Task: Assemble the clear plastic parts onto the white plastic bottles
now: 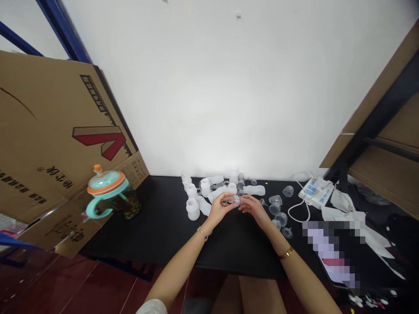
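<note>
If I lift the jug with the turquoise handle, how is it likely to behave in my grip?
The jug is probably heavy toward the bottom, since dark contents lie low inside. Its rounded, smooth-looking wall may feel slippery; the turquoise handle likely gives a surer hold.

The clear piece (236, 200) looks smooth, glossy plastic.

Your left arm (185, 259) and right arm (297, 270) angled forward and inward, converging ahead of you. Your left hand (219, 208) had its thumb and fingers bent in a pinch, facing your right hand (257, 210), its fingers curled inward close by.
</note>
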`<state>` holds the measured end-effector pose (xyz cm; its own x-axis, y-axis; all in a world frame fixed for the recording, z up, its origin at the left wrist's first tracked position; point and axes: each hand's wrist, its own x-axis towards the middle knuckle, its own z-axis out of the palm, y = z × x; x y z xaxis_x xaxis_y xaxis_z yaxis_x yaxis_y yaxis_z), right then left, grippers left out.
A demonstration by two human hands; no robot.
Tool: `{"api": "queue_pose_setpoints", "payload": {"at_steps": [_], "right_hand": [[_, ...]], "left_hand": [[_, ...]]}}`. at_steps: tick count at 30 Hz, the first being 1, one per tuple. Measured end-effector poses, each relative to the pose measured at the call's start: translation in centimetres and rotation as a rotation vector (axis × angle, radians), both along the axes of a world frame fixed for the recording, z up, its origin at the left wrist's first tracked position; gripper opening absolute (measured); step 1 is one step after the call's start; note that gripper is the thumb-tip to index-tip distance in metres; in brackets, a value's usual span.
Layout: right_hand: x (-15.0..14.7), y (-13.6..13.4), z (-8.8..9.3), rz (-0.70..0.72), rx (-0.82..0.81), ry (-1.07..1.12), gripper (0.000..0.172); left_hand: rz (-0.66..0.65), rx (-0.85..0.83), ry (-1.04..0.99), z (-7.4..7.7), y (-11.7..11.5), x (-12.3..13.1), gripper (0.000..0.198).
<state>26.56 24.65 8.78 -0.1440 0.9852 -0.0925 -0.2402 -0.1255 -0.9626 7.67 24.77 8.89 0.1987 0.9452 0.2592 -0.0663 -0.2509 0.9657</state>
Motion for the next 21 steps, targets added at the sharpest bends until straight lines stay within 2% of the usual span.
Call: {"api": "queue_pose_setpoints", "payload": {"at_steps": [11, 21], "right_hand": [[-0.28, -0.23, 0.29, 0.006, 0.001, -0.022, 0.034], [-0.09, 0.01, -0.49, 0.014, 0.022, -0.043, 0.035]], "left_hand": [[0.031, 0.021, 0.032, -0.43, 0.26, 0.18, 0.036], [0.047, 0.029, 0.062, 0.36, -0.34, 0.0, 0.034]]}}
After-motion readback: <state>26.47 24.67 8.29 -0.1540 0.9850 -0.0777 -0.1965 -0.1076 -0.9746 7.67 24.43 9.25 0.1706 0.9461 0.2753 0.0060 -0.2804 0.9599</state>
